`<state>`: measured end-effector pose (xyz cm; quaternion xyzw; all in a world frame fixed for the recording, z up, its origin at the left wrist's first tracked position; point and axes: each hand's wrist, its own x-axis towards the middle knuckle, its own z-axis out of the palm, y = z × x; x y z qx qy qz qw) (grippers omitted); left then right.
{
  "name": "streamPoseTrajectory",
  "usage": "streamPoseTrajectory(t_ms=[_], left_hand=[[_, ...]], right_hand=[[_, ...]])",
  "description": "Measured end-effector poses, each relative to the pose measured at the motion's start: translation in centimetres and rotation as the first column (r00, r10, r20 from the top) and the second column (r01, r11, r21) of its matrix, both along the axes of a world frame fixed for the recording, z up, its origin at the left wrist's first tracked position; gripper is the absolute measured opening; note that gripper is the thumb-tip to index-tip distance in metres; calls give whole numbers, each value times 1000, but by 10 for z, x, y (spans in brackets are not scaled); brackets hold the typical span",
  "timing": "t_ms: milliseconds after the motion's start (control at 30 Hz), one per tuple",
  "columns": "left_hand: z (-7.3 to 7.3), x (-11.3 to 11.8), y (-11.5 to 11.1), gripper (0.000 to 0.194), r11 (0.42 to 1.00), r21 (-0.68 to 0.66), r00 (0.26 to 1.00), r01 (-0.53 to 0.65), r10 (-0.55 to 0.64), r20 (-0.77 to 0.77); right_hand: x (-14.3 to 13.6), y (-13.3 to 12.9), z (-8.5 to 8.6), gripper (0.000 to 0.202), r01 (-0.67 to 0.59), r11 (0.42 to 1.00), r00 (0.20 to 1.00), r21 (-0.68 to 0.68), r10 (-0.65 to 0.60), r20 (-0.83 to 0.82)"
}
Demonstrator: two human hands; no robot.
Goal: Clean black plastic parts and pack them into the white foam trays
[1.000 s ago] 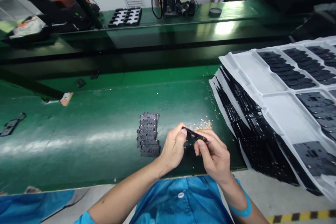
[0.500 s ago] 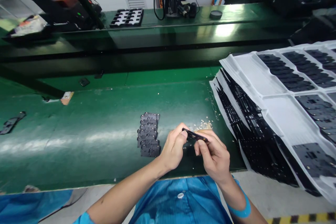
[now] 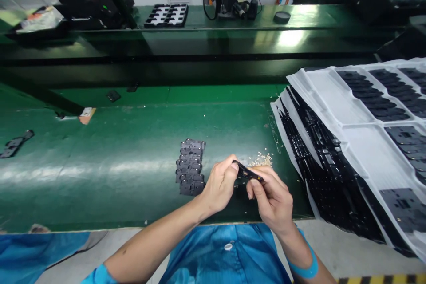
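Note:
Between my two hands is a small black plastic part [image 3: 246, 172], held edge-on above the green bench. My left hand [image 3: 220, 184] grips its left end, thumb on the near face. My right hand [image 3: 272, 193] pinches its right end between thumb and fingers. Just left of my hands, several similar dark plastic parts [image 3: 191, 166] lie overlapped in a column. Behind my right hand a heap of tiny pale pieces [image 3: 262, 159] is scattered on the bench.
To the right stands a tall stack of white trays [image 3: 357, 142] with dark parts in compartments. A loose black part [image 3: 13, 145] lies at far left, another [image 3: 113, 96] near the back. A black tray [image 3: 166, 15] and a round dark lid [image 3: 282, 17] sit on the raised shelf.
The camera view has shifted slightly, so the bench items appear a little to the right. Both hands keep hold of the black part, which now shows slightly more of its face.

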<state>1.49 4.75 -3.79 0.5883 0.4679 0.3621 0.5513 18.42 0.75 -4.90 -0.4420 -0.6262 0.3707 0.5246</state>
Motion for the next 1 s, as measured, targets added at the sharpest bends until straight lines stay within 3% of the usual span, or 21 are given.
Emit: streamPoseTrajectory(t_ms=[300,467,567,633,700,867,933,1000], left_hand=[[-5,3,1,31,999,-31,999,-41,40,-20],[-6,-3,1,22,999,-20,998,45,-46,-41],[-7,-9,-1,17,985,126,960,116,-79,-269],[-6,-12,-1,25,935,257,891,243,-111,-440],[-2,-14,0,31,887,311,847,342,-147,-511],[10,-13,2,38,969,169,951,178,-126,-283],[12,-11,2,28,983,115,977,142,-120,-178],[14,-9,1,36,988,67,986,136,-128,-107]], right_hand=[[-3,0,-3,28,21,999,1000,-30,-21,2],[3,5,1,23,113,988,990,-103,-121,-74],[11,11,8,27,186,968,976,-171,-202,-86],[15,15,13,33,199,960,974,-199,-217,-69],[17,18,17,34,212,957,973,-197,-226,-54],[10,20,20,28,209,965,975,-159,-218,-40],[5,20,19,23,190,969,979,-157,-200,-48],[1,20,19,17,185,969,977,-163,-199,-74]])
